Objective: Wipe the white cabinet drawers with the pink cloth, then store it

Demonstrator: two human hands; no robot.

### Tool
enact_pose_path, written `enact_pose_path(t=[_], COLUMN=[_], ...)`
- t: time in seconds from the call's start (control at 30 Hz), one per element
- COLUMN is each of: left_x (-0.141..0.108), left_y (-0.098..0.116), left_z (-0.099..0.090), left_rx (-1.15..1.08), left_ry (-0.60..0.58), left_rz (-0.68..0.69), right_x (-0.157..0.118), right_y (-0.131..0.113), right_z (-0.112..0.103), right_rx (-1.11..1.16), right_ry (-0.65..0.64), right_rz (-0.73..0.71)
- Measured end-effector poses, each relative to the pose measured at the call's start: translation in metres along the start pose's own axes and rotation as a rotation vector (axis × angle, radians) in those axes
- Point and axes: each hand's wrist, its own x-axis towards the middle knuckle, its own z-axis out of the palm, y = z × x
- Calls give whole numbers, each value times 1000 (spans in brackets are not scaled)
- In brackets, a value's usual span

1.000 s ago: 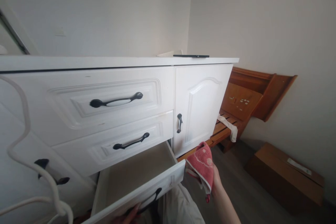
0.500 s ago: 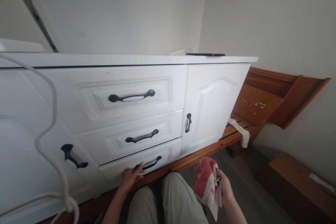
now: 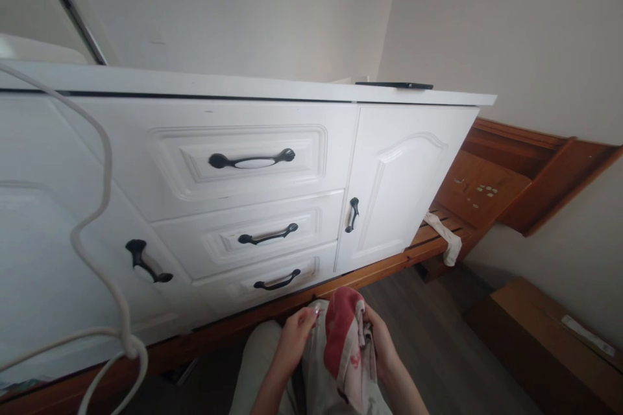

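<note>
My right hand (image 3: 379, 340) grips a folded red and white cloth (image 3: 344, 337) over my knees. Beside the cloth's left side is my left hand (image 3: 296, 337), its fingers drawn together; what they pinch, if anything, is too small to make out. Both hands are in front of a white cabinet (image 3: 311, 207). Its lowest drawer, with a black handle (image 3: 277, 280), is closed and lies just above my left hand. Two more closed drawers are above it.
A pale cable (image 3: 104, 194) hangs in loops at the left. A dark flat object (image 3: 394, 85) lies on the cabinet top. At the right are a wooden frame (image 3: 487, 191) with a white cloth (image 3: 445, 240) and a cardboard box (image 3: 549, 331) on the floor.
My left hand has left the lowest drawer's handle and come down right, beside the cloth. My right hand has moved left with the cloth. The view has shifted slightly.
</note>
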Motion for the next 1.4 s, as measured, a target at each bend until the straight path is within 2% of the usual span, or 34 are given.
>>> enact_pose_path(t=[0.07, 0.13, 0.23, 0.33, 0.4, 0.53, 0.6, 0.67, 0.77, 0.83, 0.93, 1.07, 1.17, 1.27, 1.33, 1.4], left_x=[-9, -11, -11, -18, -27, -42, -48, -55, -72, -84, -96, -96, -94, -104, -115, -127], left_y=[5, 6, 3, 1, 0, -8, -12, -11, 1, 10, 13, -4, -13, -4, 13, 34], left_z=[16, 19, 8, -7, -17, -36, -45, -53, -59, -59, -57, -58, -60, -58, -53, -49], left_rx=[-97, -159, -173, -123, -6, 208, 193, 93, -74, -137, -212, -218, -188, -330, -470, -577], left_ry=[-86, -47, 17, -18, 53, 335, 367, 271, -21, -157, -158, -97, -173, -319, -390, -458], left_rz=[39, 85, 105, 105, 116, 99, 85, 32, -126, -171, -114, -55, -12, 37, 18, -23], right_x=[-3, -5, -9, -12, -13, -11, -10, -8, -8, -10, -9, -3, -8, -24, -31, -32], right_y=[9, 16, 22, 25, 26, 30, 34, 39, 43, 44, 46, 47, 32, 4, -12, -18], right_z=[3, 4, 4, 9, 17, 34, 41, 45, 50, 51, 50, 40, 34, 39, 44, 44], right_rx=[103, 116, 67, 50, 23, -110, -181, -239, -313, -343, -380, -446, -480, -619, -721, -754], right_ry=[-34, -58, -77, -95, -117, -211, -265, -315, -363, -369, -376, -411, -486, -688, -836, -984], right_rz=[35, 31, 58, 121, 98, -66, -99, -104, -115, -145, -233, -322, -416, -303, -144, -9])
